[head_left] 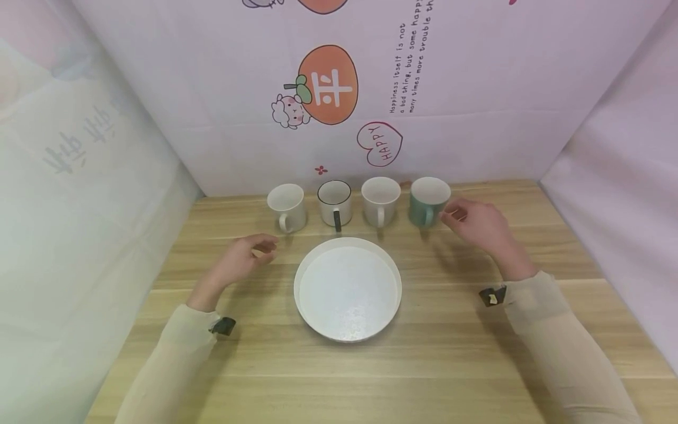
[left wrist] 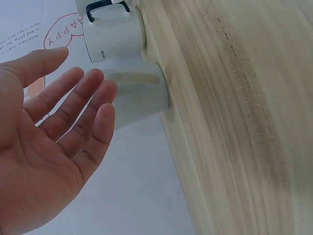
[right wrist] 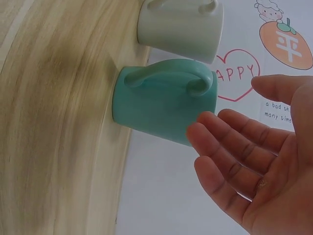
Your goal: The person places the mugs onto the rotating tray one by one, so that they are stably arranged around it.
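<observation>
Your left hand and right hand grasp nothing, fingers loosely bent; the right is at the green mug, contact unclear, right of 3 pale mugs beyond the round tray. Handles face you, presumably for easy gripping.

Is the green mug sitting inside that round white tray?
No, the green mug stands on the wooden table, beyond the white tray and off to its right in the head view.

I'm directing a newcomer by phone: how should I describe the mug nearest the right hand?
On the wooden table, find the round white tray. Beyond it, rightmost of four in a row, stands the green mug. Only it is green; the other three mugs are pale.
</observation>
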{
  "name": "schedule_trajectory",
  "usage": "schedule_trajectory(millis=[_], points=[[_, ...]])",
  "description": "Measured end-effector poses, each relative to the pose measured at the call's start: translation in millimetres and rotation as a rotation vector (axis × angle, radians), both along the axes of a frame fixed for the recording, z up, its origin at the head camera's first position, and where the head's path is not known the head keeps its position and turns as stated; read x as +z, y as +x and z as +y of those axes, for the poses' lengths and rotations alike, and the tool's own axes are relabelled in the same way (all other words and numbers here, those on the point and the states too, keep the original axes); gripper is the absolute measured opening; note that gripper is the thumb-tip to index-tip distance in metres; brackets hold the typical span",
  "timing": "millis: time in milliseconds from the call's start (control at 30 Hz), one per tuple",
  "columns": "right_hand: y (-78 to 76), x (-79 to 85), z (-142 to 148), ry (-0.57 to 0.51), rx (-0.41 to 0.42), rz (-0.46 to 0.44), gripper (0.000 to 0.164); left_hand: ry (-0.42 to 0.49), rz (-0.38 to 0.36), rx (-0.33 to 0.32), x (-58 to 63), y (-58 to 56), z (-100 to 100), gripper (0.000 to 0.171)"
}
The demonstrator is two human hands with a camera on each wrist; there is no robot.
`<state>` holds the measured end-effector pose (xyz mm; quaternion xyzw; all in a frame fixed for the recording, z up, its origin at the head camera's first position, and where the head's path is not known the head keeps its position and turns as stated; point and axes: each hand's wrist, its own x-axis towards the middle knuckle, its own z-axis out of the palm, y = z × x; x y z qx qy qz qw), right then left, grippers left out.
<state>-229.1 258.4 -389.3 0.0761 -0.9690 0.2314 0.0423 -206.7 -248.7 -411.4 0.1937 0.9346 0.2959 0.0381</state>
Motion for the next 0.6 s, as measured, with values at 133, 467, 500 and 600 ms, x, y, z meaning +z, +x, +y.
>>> schedule_trajectory(millis=[133, 467, 500, 600], points=[[-0.7, -1.8, -0.3, -0.023, 0.010, 0.011, 0.035, 0.006, 0.004, -0.009, 0.1, 2.2, 1.7, 0.035], [-3.0, -4.6, -0.1, -0.045, 0.019, -0.003, 0.036, 0.025, -0.002, -0.024, -1.6, 6.7, 5.4, 0.035], [-3.1, -4.7, -0.2, -0.046, 0.019, -0.009, 0.036, 0.019, -0.003, -0.024, -2.0, 7.0, 5.8, 0.035], [-3.6, -4.5, -0.6, -0.049, 0.022, -0.015, 0.038, 0.009, -0.005, -0.020, -2.9, 7.7, 6.9, 0.035]])
